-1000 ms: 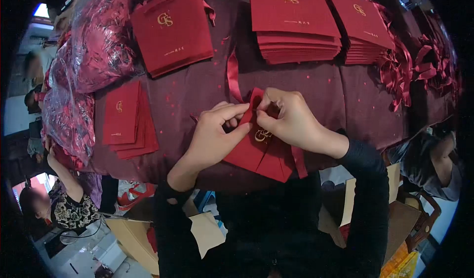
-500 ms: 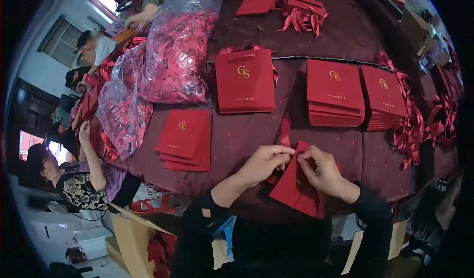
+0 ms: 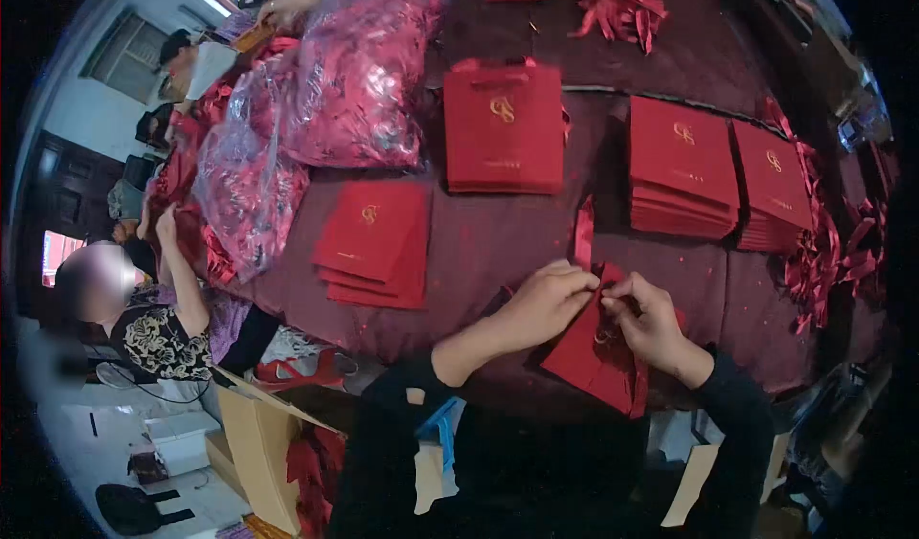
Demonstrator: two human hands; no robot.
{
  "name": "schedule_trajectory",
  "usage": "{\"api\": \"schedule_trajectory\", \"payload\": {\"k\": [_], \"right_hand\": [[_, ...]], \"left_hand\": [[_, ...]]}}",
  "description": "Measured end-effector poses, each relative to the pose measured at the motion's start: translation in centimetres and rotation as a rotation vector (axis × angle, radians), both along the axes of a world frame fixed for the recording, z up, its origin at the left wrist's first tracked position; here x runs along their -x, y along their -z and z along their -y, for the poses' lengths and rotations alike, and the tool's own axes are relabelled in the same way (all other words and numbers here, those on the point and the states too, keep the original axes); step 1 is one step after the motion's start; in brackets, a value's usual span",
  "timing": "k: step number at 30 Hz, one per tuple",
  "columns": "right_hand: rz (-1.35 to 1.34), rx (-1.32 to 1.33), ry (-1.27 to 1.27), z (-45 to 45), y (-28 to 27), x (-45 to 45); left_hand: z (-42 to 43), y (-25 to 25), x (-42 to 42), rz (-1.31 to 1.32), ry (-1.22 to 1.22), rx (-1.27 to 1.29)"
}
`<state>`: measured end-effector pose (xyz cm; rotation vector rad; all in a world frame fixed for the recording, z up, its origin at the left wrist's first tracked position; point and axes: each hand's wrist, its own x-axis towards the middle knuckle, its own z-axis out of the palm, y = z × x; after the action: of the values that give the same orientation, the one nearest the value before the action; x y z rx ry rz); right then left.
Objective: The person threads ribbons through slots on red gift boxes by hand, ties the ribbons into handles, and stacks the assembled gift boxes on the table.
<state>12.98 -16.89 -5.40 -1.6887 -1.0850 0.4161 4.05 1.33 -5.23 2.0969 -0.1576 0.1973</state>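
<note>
Work on the red paper bag (image 3: 587, 355) seemed unfinished: the left hand (image 3: 549, 300) and the right hand (image 3: 653, 323) pinched its top by the front edge of the bench (image 3: 479, 242). Farther back, another bag (image 3: 504, 146) already had a ribbon handle (image 3: 500, 74).

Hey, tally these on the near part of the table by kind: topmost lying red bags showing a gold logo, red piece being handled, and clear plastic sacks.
Logo-up red bags: 4
Handled red piece: 1
Clear plastic sacks: 2
Total: 7
</note>
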Motion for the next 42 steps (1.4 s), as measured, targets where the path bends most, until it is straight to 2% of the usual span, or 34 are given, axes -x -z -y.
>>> {"api": "schedule_trajectory", "payload": {"k": [1,3,5,7,8,10,12,14,15,17,19,21,24,28,30,32,33,34,35,36,38,40,41,42], "right_hand": [[-0.066,0.006,0.001,0.0,0.5,0.0],[-0.082,0.078,0.011,0.0,0.1,0.0],[-0.148,0.076,0.021,-0.1,-0.4,-0.1],[-0.340,0.106,0.052,-0.1,-1.0,-0.1],[-0.354,0.118,0.079,0.0,-1.0,-0.2],[-0.242,0.026,-0.117,-0.2,-1.0,-0.3],[-0.246,0.030,-0.106,-0.3,-0.7,-0.2],[-0.269,0.019,-0.084,-0.2,-0.6,-0.3],[-0.268,0.014,-0.084,-0.2,-0.5,-0.3],[-0.216,0.035,-0.095,-0.1,-0.5,-0.4],[-0.135,0.078,-0.105,0.0,-0.1,-0.3],[0.007,0.137,-0.123,0.0,-0.5,0.0],[0.217,0.206,-0.191,0.0,-0.4,0.1],[0.309,0.114,-0.228,-0.1,0.0,-0.1],[0.245,0.168,-0.218,0.0,-0.4,0.1],[0.258,0.165,-0.217,0.0,-0.4,0.2],[0.272,0.160,-0.205,-0.1,-0.2,0.2],[0.294,0.035,-0.166,-0.2,0.4,0.2],[0.295,0.031,-0.165,-0.1,0.4,0.0],[0.290,0.038,-0.157,-0.1,0.5,0.0],[0.233,0.120,-0.172,0.0,0.1,0.0],[0.079,0.097,-0.177,-0.1,0.0,-0.3],[-0.084,0.034,-0.185,0.0,-0.5,-0.7],[0.038,-0.039,-0.114,0.5,-1.4,-0.5]], "left_hand": [[0.0,-0.3,0.1,-0.038,-0.010,-0.029],[0.1,0.2,0.1,0.047,0.005,-0.068],[0.3,-0.7,0.2,-0.029,0.004,-0.164],[0.0,-1.2,0.3,-0.094,-0.021,-0.184],[-0.2,-1.2,0.3,-0.069,-0.026,-0.158],[-0.5,-1.6,0.3,-0.084,-0.015,-0.154],[-1.1,-1.4,0.1,-0.018,-0.009,-0.192],[-2.4,-1.5,0.1,-0.005,-0.223,-0.251],[-3.5,-2.2,0.1,-0.124,-0.333,-0.066],[-4.4,-2.4,0.2,-0.143,-0.471,0.006],[-4.4,-2.0,-0.1,-0.109,-0.484,-0.054],[-4.5,-1.7,-0.4,0.045,-0.484,-0.230],[-4.4,-1.7,-0.8,0.026,-0.574,-0.268],[-5.0,-0.3,-1.1,0.113,-0.551,-0.393],[-5.2,-0.1,-1.0,0.189,-0.502,-0.533],[-5.2,-0.7,-0.8,0.245,-0.621,-0.553],[-5.0,-1.4,-0.6,0.312,-0.707,-0.511],[-4.1,-2.2,0.3,0.241,-0.801,-0.389],[-2.2,-3.5,1.6,0.164,-0.889,-0.264],[-0.9,-3.8,3.3,0.166,-0.850,-0.251],[1.9,-2.9,6.9,0.101,-0.634,-0.536],[5.4,-2.4,8.8,0.053,-0.540,-0.554],[6.6,-1.7,9.5,-0.002,-0.538,-0.564],[6.9,-1.0,10.0,-0.013,-0.540,-0.552]]}}
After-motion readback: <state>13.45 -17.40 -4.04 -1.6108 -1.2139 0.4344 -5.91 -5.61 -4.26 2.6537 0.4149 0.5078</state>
